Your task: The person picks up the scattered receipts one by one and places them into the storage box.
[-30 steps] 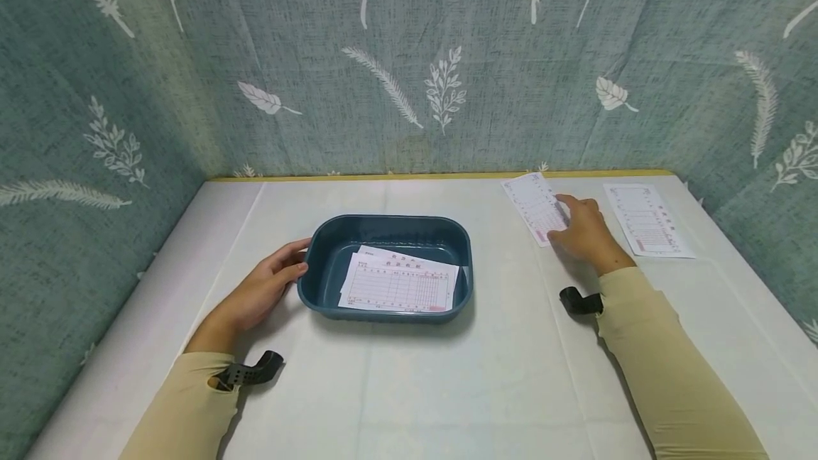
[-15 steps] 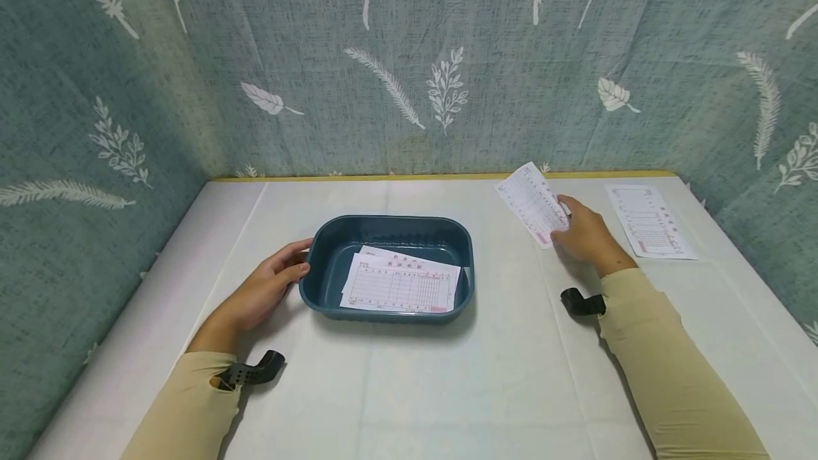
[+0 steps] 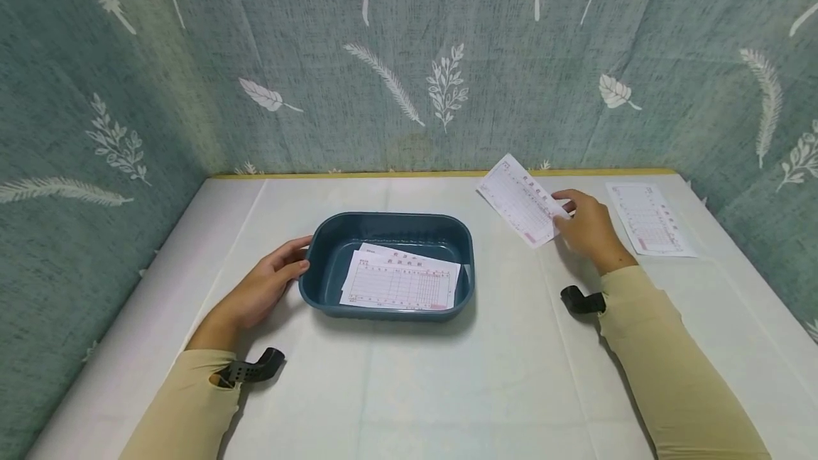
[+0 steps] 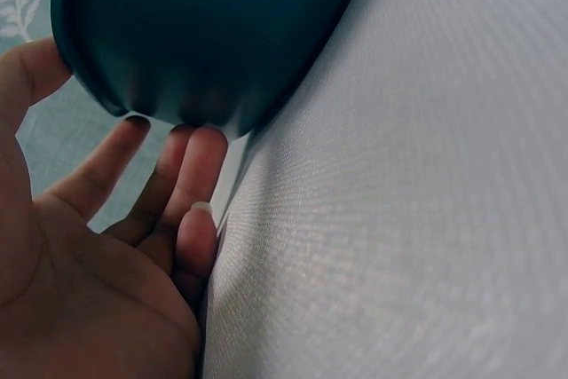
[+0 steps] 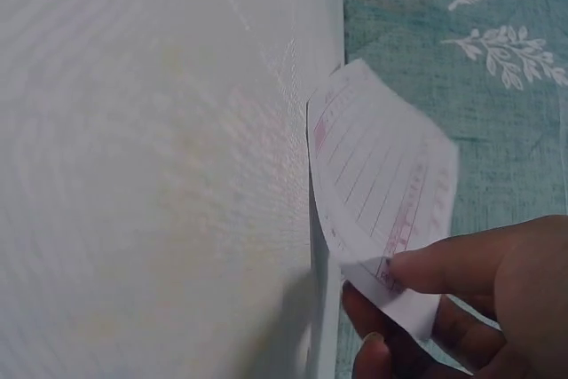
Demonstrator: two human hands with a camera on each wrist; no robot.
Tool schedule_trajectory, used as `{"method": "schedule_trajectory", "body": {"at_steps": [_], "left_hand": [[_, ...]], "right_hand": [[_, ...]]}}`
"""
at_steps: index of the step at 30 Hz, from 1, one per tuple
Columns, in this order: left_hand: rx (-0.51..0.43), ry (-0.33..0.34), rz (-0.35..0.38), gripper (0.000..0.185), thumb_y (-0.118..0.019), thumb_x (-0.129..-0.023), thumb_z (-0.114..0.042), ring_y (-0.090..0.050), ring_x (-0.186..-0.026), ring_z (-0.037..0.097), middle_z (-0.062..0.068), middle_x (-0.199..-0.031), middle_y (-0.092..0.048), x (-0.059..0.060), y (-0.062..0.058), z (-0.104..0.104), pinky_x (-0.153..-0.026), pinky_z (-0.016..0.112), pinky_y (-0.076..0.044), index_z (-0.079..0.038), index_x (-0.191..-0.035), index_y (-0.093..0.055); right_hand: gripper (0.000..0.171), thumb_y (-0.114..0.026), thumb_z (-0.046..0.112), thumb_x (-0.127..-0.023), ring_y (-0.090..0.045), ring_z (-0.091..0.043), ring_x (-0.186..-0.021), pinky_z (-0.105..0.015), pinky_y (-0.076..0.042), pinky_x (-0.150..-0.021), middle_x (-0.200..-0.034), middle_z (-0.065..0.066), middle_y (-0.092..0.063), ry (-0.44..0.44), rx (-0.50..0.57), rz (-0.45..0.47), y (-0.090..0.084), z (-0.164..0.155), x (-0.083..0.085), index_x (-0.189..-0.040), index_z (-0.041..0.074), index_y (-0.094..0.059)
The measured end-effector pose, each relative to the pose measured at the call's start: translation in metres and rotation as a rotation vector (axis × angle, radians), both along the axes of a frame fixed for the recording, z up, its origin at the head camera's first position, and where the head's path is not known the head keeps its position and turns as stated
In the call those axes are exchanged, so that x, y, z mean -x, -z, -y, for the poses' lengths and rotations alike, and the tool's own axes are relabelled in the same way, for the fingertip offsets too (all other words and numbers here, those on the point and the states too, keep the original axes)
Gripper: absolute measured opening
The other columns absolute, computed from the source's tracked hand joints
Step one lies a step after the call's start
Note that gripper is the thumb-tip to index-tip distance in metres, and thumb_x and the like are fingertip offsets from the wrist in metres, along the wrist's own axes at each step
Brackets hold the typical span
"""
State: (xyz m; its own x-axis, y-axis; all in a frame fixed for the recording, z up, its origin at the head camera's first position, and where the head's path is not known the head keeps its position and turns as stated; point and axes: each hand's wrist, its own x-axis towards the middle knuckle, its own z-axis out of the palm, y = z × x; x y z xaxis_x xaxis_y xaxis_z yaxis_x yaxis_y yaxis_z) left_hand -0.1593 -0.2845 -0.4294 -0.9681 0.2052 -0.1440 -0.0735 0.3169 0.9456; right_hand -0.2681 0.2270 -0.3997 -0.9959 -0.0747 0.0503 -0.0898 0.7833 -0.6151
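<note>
My right hand (image 3: 586,228) pinches a printed receipt slip (image 3: 520,201) by its near right corner, between thumb and fingers. In the right wrist view the receipt slip (image 5: 382,161) bends and tilts up off the white table, thumb on its printed face. My left hand (image 3: 265,286) rests against the left end of a dark teal plastic bin (image 3: 386,315). In the left wrist view the fingertips (image 4: 209,144) touch the bin's outer wall (image 4: 204,42), with the thumb at its edge. Two more receipt slips (image 3: 399,282) lie overlapping inside the bin.
Another receipt slip (image 3: 650,220) lies flat on the white table (image 3: 447,389), to the right of my right hand. Leaf-patterned green cloth (image 3: 409,77) walls off the back and both sides, with a yellow strip (image 3: 415,174) along the table's back edge.
My right hand has lifted the receipt slip's edge and turned the slip anticlockwise, its far end swinging to the left. The left hand and the bin have stayed in place.
</note>
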Motion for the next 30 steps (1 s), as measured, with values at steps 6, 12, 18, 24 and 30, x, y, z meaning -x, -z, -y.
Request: {"method": "schedule_trajectory", "body": {"at_steps": [6,12,18,24,30], "left_hand": [[-0.001,0.005,0.001,0.059,-0.053,-0.104,-0.027,-0.046,-0.123,0.007,0.022,-0.150,-0.040,-0.001,0.000,0.000,-0.097,0.005,-0.036,-0.006,-0.154,-0.032],[-0.012,0.004,-0.019,0.058,-0.053,-0.104,-0.026,-0.047,-0.122,0.005,0.024,-0.149,-0.041,-0.001,0.000,-0.001,-0.097,0.006,-0.036,-0.005,-0.154,-0.033],[0.013,0.007,-0.019,0.057,-0.053,-0.104,-0.026,-0.047,-0.123,0.006,0.024,-0.149,-0.042,-0.001,-0.001,-0.001,-0.097,0.006,-0.036,-0.005,-0.153,-0.034],[0.025,0.001,-0.023,0.056,-0.052,-0.104,-0.027,-0.046,-0.126,0.013,0.023,-0.149,-0.042,0.000,-0.003,-0.001,-0.097,0.005,-0.035,-0.006,-0.153,-0.035],[0.019,0.009,-0.027,0.056,-0.052,-0.104,-0.027,-0.046,-0.125,0.011,0.024,-0.149,-0.042,0.000,-0.003,-0.002,-0.097,0.005,-0.036,-0.005,-0.153,-0.034]], "right_hand": [[0.032,-0.050,0.006,-0.097,-0.059,-0.037,-0.100,-0.039,-0.045,-0.076,-0.113,-0.026,-0.065,0.037,0.041,-0.064,-0.003,0.003,-0.003,-0.123,-0.006,-0.062],[0.028,-0.050,0.007,-0.097,-0.062,-0.035,-0.094,-0.034,-0.044,-0.071,-0.107,-0.025,-0.068,0.081,0.102,-0.170,-0.006,0.009,-0.005,-0.115,-0.005,-0.067],[0.028,-0.050,0.010,-0.098,-0.060,-0.031,-0.092,-0.030,-0.044,-0.069,-0.106,-0.023,-0.068,0.104,0.115,-0.173,-0.009,0.013,-0.007,-0.115,-0.004,-0.068],[0.027,-0.050,0.010,-0.098,-0.056,-0.025,-0.083,-0.029,-0.043,-0.068,-0.100,-0.021,-0.069,0.091,0.130,-0.204,-0.015,0.018,-0.010,-0.113,-0.003,-0.069],[0.026,-0.051,0.009,-0.097,-0.057,-0.024,-0.083,-0.026,-0.042,-0.068,-0.100,-0.021,-0.070,0.087,0.134,-0.225,-0.019,0.025,-0.012,-0.113,-0.002,-0.069]]}}
